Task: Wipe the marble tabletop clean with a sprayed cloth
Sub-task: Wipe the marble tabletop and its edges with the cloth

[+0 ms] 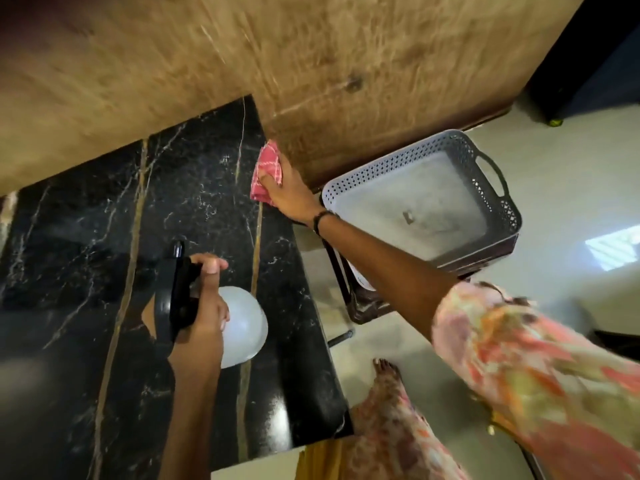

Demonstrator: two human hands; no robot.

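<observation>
Marble surface point(86, 237), black with pale veins and two tan seams running across it, carries the task's things: one cloth and one spray bottle. One pink checked cloth point(267, 172) lies at the far right corner of the marble surface, where the stone meets the brown wooden wall panel point(311, 64). The right hand point(289, 190) presses down on the cloth with its fingers spread flat over it; one dark band circles that wrist. The left hand point(204, 306) is wrapped around the black trigger head of one spray bottle point(242, 327), whose clear rounded body hangs above the near part of the marble surface. The two hands are well apart. Off the right edge of the marble surface, one grey perforated basket point(498, 188) with a handle sits on a dark stand. One bare foot shows on the pale floor point(571, 168) below that edge.
</observation>
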